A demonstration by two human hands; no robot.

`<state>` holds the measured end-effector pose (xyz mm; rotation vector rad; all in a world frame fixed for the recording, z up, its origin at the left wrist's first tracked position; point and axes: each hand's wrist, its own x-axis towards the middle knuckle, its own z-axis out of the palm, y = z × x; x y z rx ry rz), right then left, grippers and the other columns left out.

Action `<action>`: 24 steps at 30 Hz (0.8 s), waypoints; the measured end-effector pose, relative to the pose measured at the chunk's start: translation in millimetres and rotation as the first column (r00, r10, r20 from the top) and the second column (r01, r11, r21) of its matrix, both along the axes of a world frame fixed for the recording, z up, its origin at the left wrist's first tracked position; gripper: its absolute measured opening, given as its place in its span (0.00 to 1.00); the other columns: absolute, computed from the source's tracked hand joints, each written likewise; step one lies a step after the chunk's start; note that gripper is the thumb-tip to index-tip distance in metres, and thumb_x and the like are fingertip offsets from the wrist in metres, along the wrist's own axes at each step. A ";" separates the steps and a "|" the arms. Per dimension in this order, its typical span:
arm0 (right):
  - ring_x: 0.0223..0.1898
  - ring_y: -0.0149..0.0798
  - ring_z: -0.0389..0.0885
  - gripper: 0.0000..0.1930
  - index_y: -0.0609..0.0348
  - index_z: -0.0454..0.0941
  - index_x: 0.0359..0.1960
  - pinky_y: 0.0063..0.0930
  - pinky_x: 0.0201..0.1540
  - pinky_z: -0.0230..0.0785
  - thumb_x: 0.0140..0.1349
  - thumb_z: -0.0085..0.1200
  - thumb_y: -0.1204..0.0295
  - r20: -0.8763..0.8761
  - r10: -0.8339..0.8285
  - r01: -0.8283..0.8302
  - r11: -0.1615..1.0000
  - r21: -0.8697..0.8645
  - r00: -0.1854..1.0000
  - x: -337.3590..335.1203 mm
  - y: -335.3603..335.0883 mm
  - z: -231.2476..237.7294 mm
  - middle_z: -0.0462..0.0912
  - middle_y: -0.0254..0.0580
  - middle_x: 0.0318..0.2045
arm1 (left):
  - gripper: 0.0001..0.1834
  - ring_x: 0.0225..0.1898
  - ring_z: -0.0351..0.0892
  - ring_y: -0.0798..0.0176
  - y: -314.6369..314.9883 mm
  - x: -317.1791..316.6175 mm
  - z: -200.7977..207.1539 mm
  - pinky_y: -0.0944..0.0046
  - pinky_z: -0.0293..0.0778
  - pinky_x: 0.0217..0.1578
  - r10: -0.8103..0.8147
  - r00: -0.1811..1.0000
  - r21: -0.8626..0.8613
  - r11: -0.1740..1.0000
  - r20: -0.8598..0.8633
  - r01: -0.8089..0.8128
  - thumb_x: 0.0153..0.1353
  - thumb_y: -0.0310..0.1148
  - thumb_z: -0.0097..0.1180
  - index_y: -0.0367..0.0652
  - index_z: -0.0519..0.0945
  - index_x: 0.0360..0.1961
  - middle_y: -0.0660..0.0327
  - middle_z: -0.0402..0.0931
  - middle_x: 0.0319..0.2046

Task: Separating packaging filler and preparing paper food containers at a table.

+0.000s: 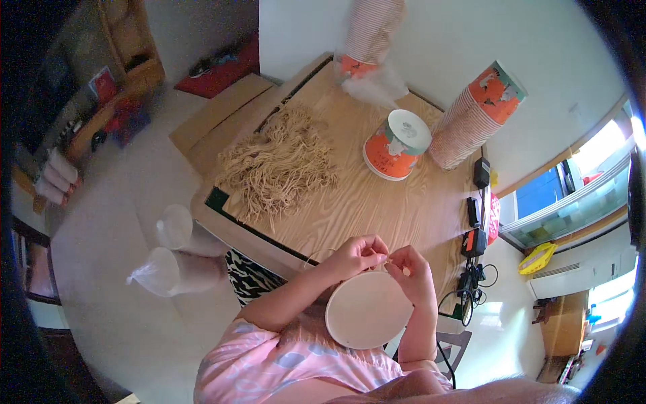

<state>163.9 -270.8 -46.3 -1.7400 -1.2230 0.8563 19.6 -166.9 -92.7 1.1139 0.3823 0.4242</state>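
My left hand (358,257) and my right hand (412,273) meet at the far rim of a round, cream-white paper tub (369,311), held close to my lap. Both are closed, thumb against fingers, on a thin tan cord (309,258), whose loose end curves out left of my left hand. The cord between the fingertips is very small, and I cannot make out whether it passes through the rim. Farther left on the table lies a tangled heap of tan cords (279,165). An orange and green paper tub (397,146) stands upside down beyond my hands.
A tall stack of nested tubs (474,114) leans at the table's right; another stack (370,40), partly in plastic, stands at the far edge. Power adapters and black cables (471,269) run along the right edge. Bagged stacks (171,269) lie on the floor at left.
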 end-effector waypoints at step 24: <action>0.28 0.22 0.73 0.03 0.64 0.76 0.32 0.19 0.31 0.66 0.59 0.53 0.76 -0.107 -0.041 0.033 0.997 -0.072 0.993 -6.6 -8.5 -11.4 0.78 0.33 0.24 | 0.06 0.28 0.72 0.78 -6.7 -3.2 -15.5 0.75 0.69 0.29 0.068 0.998 0.114 0.991 -0.017 -0.066 0.60 0.30 0.53 0.41 0.74 0.36 0.70 0.74 0.28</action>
